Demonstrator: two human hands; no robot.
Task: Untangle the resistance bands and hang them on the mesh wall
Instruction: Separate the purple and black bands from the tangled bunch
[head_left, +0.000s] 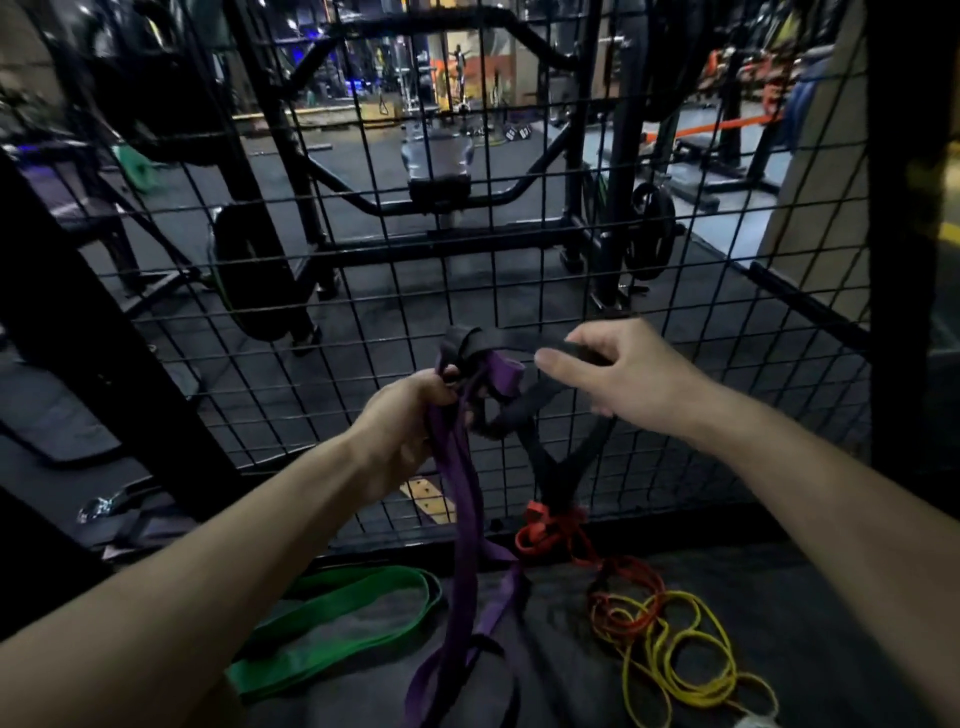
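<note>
Head view: bands handled in front of a mesh wall, all points taken from this single frame.
Floor, nearest: a yellow band (691, 654) lies in loose coils at lower right; a green band (332, 618) lies flat at lower left, apart from the others.
Red band (556, 535): bunched at the foot of the mesh, its tail run into the yellow coils; the black band's lower end is seen to meet it there.
Purple band (462, 519): hung from the left hand down to the floor, its upper loop crossed with the black band.
Left hand (400, 436): fingers curled round the purple band just below the knot.
Right hand (618, 379): thumb and fingers closed in a pinch on the black band (519, 340), held taut toward the knot.
Knot: purple and black are interlocked between the two hands; which strand passes over which cannot be told.
Mesh wall (363, 291): just beyond the hands; nothing is seen hung on it yet.
Risk 1: the knot may be tightened if the black strand is pulled sideways rather than fed back through the loop.
Risk 2: the red and yellow bands may be dragged up, since they are caught on the black band's lower end.
Risk 3: a stretched band may snap back if a grip slips.
Risk 4: a loose loop may be snagged on the mesh wires.
</note>
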